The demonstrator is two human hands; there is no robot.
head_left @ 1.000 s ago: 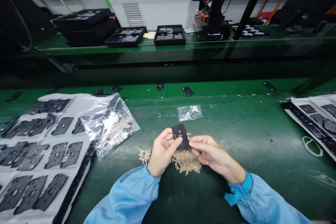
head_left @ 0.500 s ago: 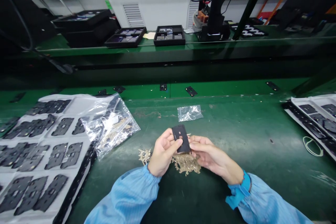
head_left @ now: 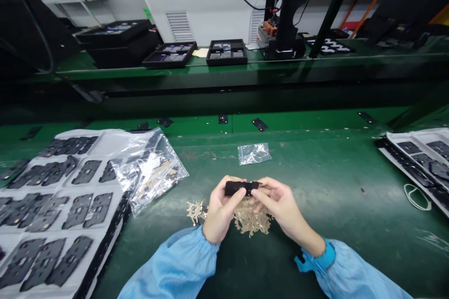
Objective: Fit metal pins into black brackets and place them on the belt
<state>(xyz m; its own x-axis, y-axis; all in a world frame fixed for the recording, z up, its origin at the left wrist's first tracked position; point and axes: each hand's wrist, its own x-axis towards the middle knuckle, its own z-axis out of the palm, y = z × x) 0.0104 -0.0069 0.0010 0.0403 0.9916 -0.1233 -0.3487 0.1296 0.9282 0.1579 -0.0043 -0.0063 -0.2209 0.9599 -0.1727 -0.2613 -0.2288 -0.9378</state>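
Observation:
A thin black plate with small cutouts (head_left: 234,188) is held between both hands, turned so that it shows as a narrow strip. My left hand (head_left: 221,210) grips its left end, thumb on the near face. At the right end, my right hand (head_left: 277,201) has its thumb and fingers closed on the plate. Just below the hands lies a heap of small tan flat pieces (head_left: 253,220). A smaller cluster of tan pieces (head_left: 193,211) sits beside my left wrist.
To the left, a white tray (head_left: 108,138) holds several black plates, with a clear zip bag (head_left: 154,168) of tan pieces over its edge. A small clear bag (head_left: 254,153) lies ahead. Another tray (head_left: 396,138) and a pale loop band (head_left: 417,197) are at right.
The black plate has been tilted from facing me to nearly edge-on. My right hand has moved up and now grips its right end with the thumb on it.

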